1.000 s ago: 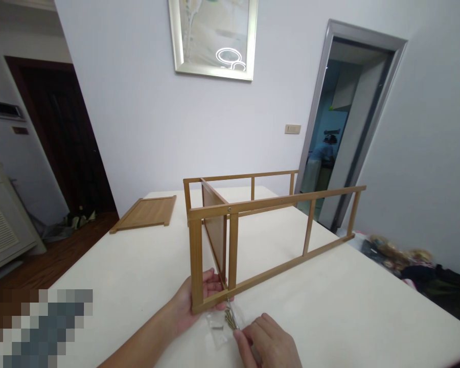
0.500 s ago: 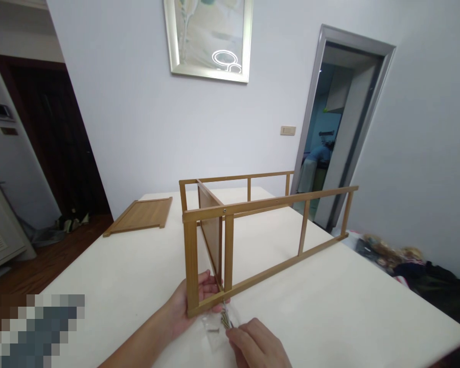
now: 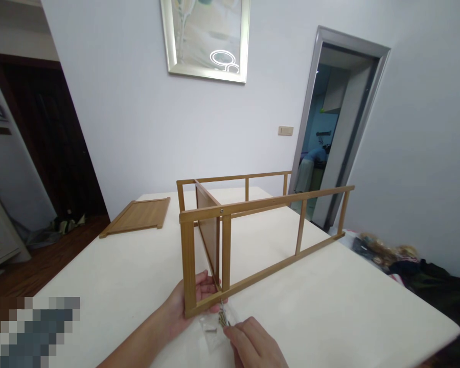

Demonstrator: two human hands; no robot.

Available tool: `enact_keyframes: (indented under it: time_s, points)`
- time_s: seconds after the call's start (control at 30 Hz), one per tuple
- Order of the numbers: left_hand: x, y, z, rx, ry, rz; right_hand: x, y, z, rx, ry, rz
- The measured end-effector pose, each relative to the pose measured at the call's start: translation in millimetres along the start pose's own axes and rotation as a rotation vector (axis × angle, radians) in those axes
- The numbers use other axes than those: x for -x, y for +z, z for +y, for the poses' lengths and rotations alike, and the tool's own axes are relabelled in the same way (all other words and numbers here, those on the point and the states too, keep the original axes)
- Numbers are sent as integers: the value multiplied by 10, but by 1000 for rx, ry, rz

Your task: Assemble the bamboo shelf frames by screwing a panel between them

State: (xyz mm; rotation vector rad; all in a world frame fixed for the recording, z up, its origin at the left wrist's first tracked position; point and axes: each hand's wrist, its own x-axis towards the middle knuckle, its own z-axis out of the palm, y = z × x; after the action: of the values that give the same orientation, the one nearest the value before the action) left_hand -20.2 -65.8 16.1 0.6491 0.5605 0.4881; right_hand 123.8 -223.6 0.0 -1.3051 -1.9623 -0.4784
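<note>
A wooden shelf frame (image 3: 262, 275) stands on its side on the white table, with a slatted side nearest me and a panel (image 3: 208, 220) set across between its two sides. My left hand (image 3: 187, 301) grips the lower near corner, fingers reaching through the opening behind the rail. In a pinch, my right hand (image 3: 255, 342) holds a thin metal hex key (image 3: 226, 316), its tip at the underside of the lower rail near the panel's end. Beneath it lies a clear plastic bag (image 3: 210, 337) with several screws (image 3: 222, 318); a single screw (image 3: 211, 330) shows to their left.
A second wooden panel (image 3: 140, 217) lies flat at the table's far left. The white table (image 3: 329, 301) ends at a wall behind. Clothes and other items (image 3: 391, 253) are heaped beyond its right edge. A person (image 3: 310, 163) bends over through the doorway.
The view has shifted slightly, so everything sits a little further left. Both hands keep nearly the same places on the frame and the hex key.
</note>
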Motion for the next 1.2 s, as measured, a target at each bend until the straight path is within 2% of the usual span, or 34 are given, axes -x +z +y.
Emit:
enact_keyframes:
  time_s: [0.23,0.47,0.77,1.1,1.2]
  points:
    - [29,42,6,-24,1,35,-18,11,-13,145,-24,86]
    - [18,35,6,-53,12,14,-74,-40,-35,146,-1,103]
    - [24,47,10,-73,11,19,-99,-39,-51,90,37,140]
    - [64,96,17,-77,19,39,-113,-48,-43,-47,159,130]
    - [68,113,26,-75,20,46,-134,-61,-51,-65,181,166]
